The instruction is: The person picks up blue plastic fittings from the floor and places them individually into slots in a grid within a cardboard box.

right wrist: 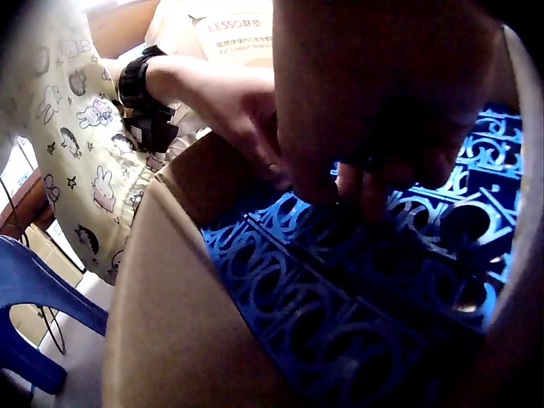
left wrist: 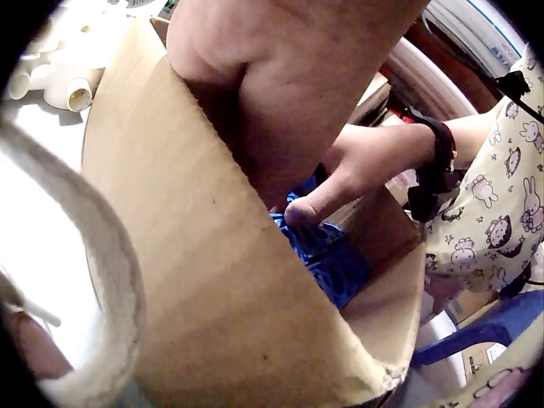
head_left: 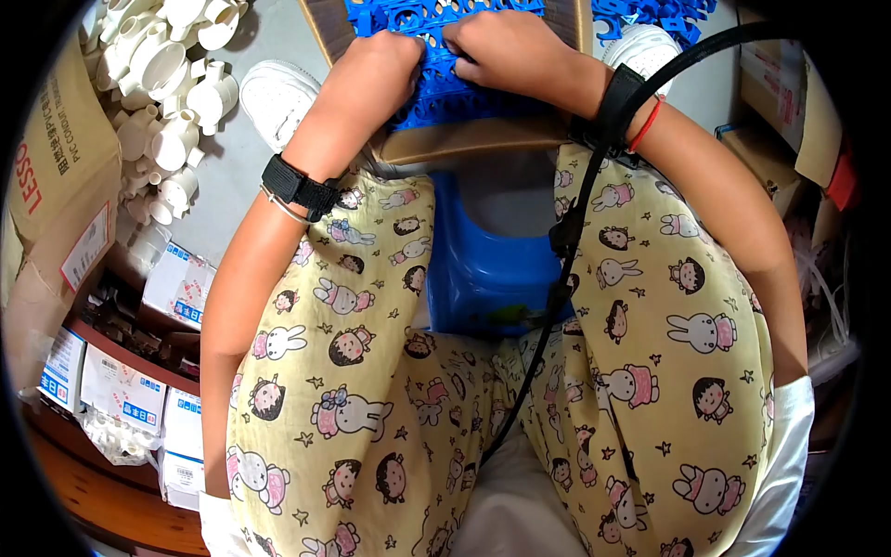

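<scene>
Rows of blue plastic pipe clips (head_left: 449, 97) lie packed in an open cardboard box (head_left: 464, 144) between the person's feet. My left hand (head_left: 382, 72) is in the box with its fingers curled down on the clips at the left. Close beside it my right hand (head_left: 510, 58) pinches at the same rows, knuckles up. In the left wrist view, the right thumb (left wrist: 308, 211) lies against a blue clip, while the box wall hides the left fingertips. Dark fingers (right wrist: 372, 194) reach down to the clips in the right wrist view.
White pipe fittings (head_left: 167, 70) are heaped on the floor at the left, beside a large carton (head_left: 60, 158). More blue clips (head_left: 650, 19) lie beyond the box. A blue stool (head_left: 492, 278) stands between the knees, and a black cable (head_left: 594, 176) crosses the right wrist.
</scene>
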The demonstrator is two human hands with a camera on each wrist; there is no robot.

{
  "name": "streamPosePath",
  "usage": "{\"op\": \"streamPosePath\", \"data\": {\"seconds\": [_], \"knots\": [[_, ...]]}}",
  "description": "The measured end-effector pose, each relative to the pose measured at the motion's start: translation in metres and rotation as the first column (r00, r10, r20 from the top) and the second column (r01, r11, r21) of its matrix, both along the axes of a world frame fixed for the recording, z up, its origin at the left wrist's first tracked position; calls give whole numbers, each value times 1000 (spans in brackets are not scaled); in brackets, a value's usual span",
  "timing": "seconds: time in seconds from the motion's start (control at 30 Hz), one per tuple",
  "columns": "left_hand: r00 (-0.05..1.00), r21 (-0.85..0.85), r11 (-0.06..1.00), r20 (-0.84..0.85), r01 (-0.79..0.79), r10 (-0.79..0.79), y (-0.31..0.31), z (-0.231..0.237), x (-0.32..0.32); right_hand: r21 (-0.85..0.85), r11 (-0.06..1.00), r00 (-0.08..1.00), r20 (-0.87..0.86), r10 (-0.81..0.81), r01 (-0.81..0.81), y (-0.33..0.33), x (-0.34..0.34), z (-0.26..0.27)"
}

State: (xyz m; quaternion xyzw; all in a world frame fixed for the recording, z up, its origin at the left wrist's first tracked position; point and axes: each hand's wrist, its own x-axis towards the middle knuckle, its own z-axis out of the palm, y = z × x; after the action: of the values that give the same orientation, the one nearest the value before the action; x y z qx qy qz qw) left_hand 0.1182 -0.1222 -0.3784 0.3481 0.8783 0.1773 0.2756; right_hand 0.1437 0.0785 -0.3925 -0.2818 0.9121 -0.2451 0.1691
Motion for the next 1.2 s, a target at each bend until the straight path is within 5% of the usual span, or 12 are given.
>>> {"op": "streamPosePath", "data": {"seconds": [1.2], "knots": [[1000,37,999,-27,13,-12,-2,2,3,-8,999,998,-57,31,-31,-1,-4,-1]]}}
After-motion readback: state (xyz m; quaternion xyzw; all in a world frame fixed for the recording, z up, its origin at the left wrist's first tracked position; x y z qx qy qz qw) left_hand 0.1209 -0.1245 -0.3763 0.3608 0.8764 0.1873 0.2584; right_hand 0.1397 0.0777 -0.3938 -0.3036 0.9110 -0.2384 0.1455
